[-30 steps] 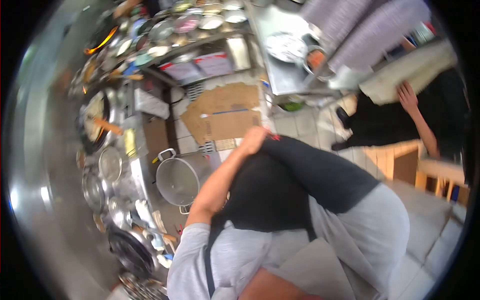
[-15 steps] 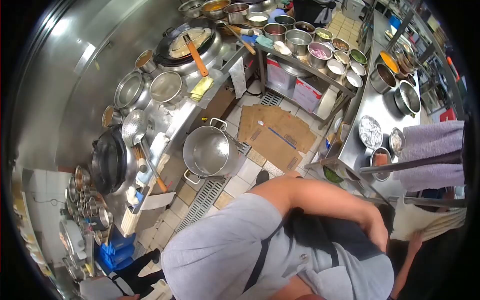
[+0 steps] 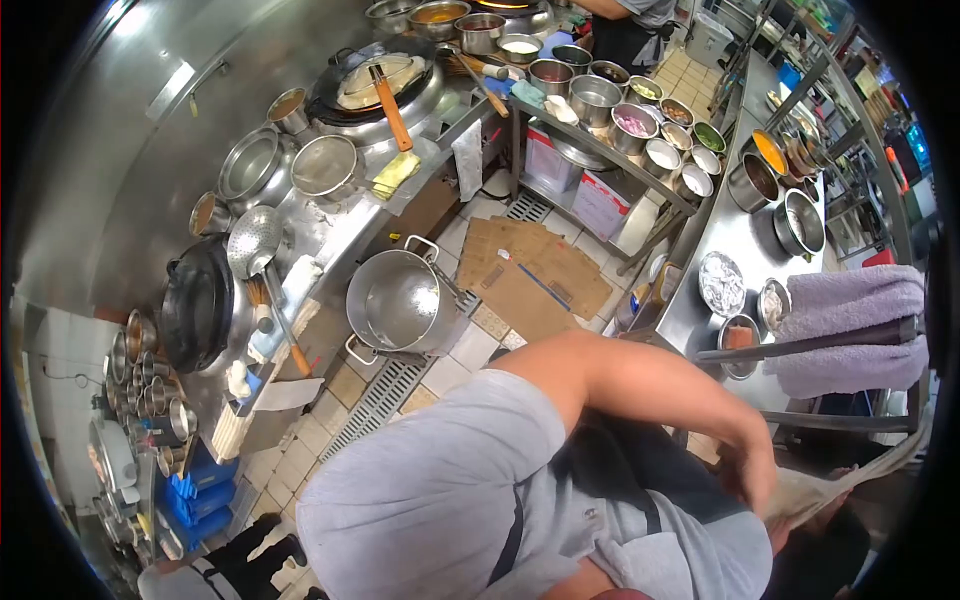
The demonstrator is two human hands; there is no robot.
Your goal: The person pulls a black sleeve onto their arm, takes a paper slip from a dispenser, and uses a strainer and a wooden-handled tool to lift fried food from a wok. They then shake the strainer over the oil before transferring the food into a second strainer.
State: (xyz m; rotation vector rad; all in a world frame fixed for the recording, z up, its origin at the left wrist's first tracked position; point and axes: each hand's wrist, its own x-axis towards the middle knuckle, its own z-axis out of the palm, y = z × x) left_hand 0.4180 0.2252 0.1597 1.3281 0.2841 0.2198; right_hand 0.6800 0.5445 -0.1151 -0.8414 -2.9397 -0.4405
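Observation:
My left arm reaches across my body to the right. My left hand [image 3: 752, 478] is bent down at the wrist beside the end of a pale cream cloth [image 3: 800, 490]; its fingers are hidden, so I cannot see whether they grip it. My right hand [image 3: 832, 502], partly hidden and dim, is closed on the same cloth, which stretches up toward the right edge of the view. Above it a lilac towel [image 3: 850, 300] hangs over a metal rail [image 3: 810, 345].
A large steel pot [image 3: 400, 300] stands left of flattened cardboard [image 3: 535, 280] on the tiled floor. Woks, a strainer ladle [image 3: 258, 240] and pans line the stove at left. Food bowls [image 3: 722, 283] sit on the right counter [image 3: 690, 255]. Other people [image 3: 640, 25] stand at the top and lower left.
The cloth has gone from hanging below the rail to being drawn down and left, bunched near my left hand. The view has shifted slightly, and a person shows more at the top.

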